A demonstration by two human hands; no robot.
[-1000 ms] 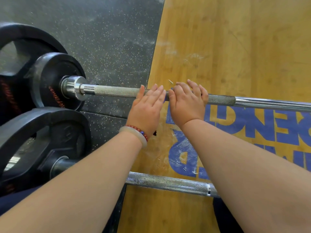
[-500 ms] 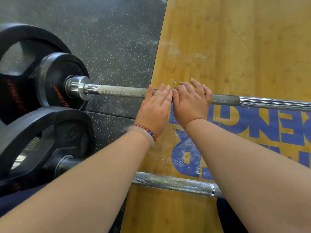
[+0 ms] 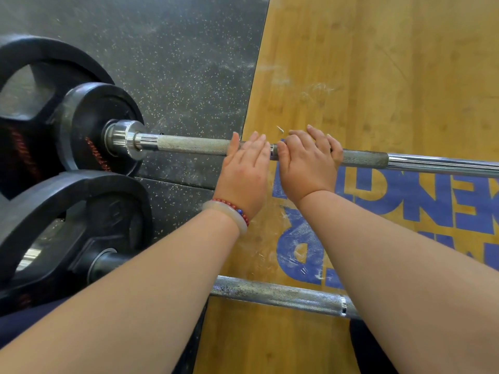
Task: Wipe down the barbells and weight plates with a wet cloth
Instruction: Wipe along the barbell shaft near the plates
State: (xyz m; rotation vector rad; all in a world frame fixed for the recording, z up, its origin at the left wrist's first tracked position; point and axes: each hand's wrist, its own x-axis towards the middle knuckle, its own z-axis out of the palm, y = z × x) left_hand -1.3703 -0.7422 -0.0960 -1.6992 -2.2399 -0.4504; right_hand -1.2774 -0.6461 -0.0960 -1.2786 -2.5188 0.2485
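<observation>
Head view, looking down at two bars on the floor: the far barbell (image 3: pixel 194 144) runs left to right across the seam where the black rubber mat (image 3: pixel 175 63) meets the wooden platform (image 3: pixel 378 63). Both hands lie on its knurled part just right of that seam. The left hand (image 3: pixel 244 171) rests on the bar with fingers straight and together; the right hand (image 3: pixel 305 166), touching it, drapes its fingers loosely across the top, the tips showing beyond the bar, so neither hand is closed around it. A pale bangle and a beaded bracelet (image 3: pixel 232 211) sit on the left wrist. At the mat's left edge the far bar carries a small black plate (image 3: pixel 89 122) against a larger one (image 3: pixel 40 58). The near barbell (image 3: pixel 275 294) – partly hidden under the forearms – lies close to the person with its own black plate (image 3: pixel 67 211) on the mat. Blue lettering (image 3: pixel 405 195) (upside down from here) marks the platform between the bars.
</observation>
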